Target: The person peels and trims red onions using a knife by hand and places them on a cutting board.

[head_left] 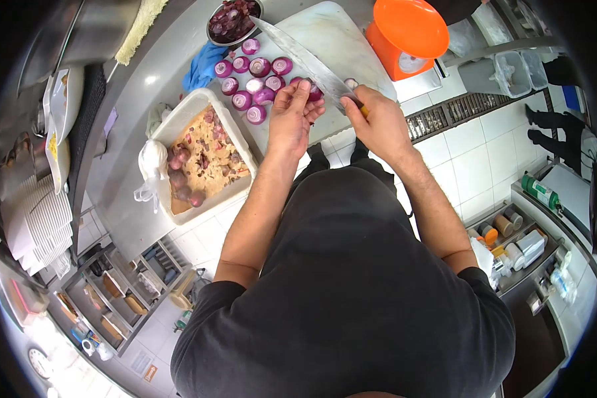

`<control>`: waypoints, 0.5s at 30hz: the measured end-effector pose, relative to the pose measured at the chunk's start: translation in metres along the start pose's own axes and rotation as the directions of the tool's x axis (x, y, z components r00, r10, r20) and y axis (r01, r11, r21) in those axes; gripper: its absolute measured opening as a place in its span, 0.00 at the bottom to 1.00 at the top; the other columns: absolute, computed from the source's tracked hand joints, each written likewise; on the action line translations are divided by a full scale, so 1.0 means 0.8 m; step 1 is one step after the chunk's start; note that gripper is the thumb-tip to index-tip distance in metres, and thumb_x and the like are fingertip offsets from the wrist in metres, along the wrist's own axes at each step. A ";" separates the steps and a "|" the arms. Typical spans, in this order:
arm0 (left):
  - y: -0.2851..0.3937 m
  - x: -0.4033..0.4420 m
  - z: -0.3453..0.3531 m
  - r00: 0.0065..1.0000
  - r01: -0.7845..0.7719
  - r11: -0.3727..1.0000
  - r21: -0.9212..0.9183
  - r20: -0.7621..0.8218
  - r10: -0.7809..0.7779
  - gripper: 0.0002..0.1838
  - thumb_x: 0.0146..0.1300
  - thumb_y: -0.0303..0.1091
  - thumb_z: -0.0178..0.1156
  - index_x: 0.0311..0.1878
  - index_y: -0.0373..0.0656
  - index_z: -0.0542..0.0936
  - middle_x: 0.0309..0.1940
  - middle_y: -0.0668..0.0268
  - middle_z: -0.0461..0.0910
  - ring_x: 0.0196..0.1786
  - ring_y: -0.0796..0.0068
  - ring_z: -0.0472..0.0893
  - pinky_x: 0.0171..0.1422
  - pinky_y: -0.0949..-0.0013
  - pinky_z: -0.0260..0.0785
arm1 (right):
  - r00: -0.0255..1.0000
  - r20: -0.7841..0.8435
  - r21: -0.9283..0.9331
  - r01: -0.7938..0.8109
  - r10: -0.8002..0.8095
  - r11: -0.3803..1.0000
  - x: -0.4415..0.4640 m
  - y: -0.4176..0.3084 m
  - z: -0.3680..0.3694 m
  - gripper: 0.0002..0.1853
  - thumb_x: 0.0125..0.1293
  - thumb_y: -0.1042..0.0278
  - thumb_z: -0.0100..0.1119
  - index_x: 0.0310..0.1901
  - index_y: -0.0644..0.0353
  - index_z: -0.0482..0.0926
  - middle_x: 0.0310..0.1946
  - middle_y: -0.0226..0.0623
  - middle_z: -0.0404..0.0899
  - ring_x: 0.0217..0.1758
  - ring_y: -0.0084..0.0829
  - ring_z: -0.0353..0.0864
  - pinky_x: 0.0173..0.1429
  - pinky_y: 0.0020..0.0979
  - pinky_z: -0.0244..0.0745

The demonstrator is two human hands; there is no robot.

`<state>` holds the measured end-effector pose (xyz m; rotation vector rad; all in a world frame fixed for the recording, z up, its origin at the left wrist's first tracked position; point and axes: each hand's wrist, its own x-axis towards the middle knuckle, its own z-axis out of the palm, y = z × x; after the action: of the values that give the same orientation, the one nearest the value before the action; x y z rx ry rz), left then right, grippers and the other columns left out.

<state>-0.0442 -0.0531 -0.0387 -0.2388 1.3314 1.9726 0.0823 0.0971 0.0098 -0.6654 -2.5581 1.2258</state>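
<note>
Over the cutting board (351,50) | I had the left hand (289,123) pinching a red onion (315,94), the right hand (383,126) wrapped round the knife (305,58) | done: about a dozen peeled onions (241,100) sat at the board's left | remaining: several unpeeled onions (178,178) lay in the tub (240,138)

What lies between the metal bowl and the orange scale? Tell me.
The cutting board, with the knife's blade slanting over it, in the head view.

Single head-worn view, forward and steeply down.
</note>
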 end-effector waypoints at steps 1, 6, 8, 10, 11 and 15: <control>0.000 0.000 0.000 1.000 -0.009 1.000 0.002 -0.003 0.009 0.15 0.76 0.42 0.72 0.54 0.48 0.78 0.43 0.66 0.86 0.43 0.68 0.88 0.50 0.63 0.83 | 1.000 0.004 -0.011 0.009 -0.009 1.000 0.000 0.000 0.001 0.15 0.78 0.59 0.66 0.43 0.64 0.79 0.34 0.52 0.84 0.37 0.58 0.85 0.39 0.50 0.77; 0.004 -0.005 0.005 1.000 -0.022 1.000 0.002 -0.007 0.022 0.15 0.76 0.41 0.72 0.54 0.46 0.78 0.43 0.65 0.87 0.43 0.68 0.88 0.50 0.63 0.84 | 0.999 -0.015 -0.032 0.029 -0.029 0.999 0.001 0.006 0.008 0.15 0.78 0.58 0.64 0.42 0.62 0.78 0.35 0.49 0.85 0.38 0.56 0.86 0.40 0.52 0.77; 0.008 -0.006 0.002 1.000 0.020 1.000 -0.008 0.013 -0.020 0.14 0.76 0.41 0.72 0.53 0.45 0.78 0.43 0.64 0.87 0.43 0.68 0.88 0.51 0.64 0.84 | 0.997 -0.057 -0.084 0.045 -0.050 0.995 0.007 0.019 0.012 0.15 0.78 0.57 0.64 0.42 0.63 0.79 0.34 0.50 0.85 0.37 0.56 0.85 0.40 0.52 0.77; 0.011 -0.008 0.002 0.999 0.030 1.000 -0.006 0.043 -0.030 0.15 0.76 0.41 0.72 0.53 0.45 0.78 0.43 0.64 0.88 0.42 0.69 0.88 0.51 0.64 0.84 | 0.999 -0.052 -0.085 -0.007 0.003 0.996 0.008 0.023 0.007 0.15 0.78 0.57 0.64 0.42 0.63 0.79 0.34 0.50 0.85 0.37 0.56 0.85 0.39 0.51 0.77; 0.012 -0.009 0.002 0.998 0.032 0.999 -0.004 0.057 -0.031 0.15 0.76 0.41 0.72 0.53 0.44 0.78 0.43 0.64 0.88 0.42 0.69 0.88 0.51 0.63 0.85 | 0.998 -0.023 -0.060 -0.061 0.060 0.996 0.009 0.024 0.000 0.15 0.78 0.57 0.64 0.41 0.63 0.80 0.34 0.50 0.85 0.36 0.56 0.85 0.39 0.51 0.77; 0.008 -0.006 0.001 0.999 0.030 1.000 0.005 0.029 -0.030 0.13 0.79 0.42 0.68 0.54 0.43 0.80 0.46 0.62 0.89 0.44 0.69 0.88 0.53 0.64 0.85 | 0.996 -0.014 -0.025 -0.084 0.084 0.996 0.009 0.012 -0.009 0.16 0.78 0.56 0.64 0.41 0.63 0.80 0.33 0.51 0.85 0.35 0.57 0.85 0.39 0.50 0.77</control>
<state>-0.0452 -0.0560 -0.0311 -0.2256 1.3058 1.9409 0.0818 0.1109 0.0067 -0.7910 -2.5631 1.2119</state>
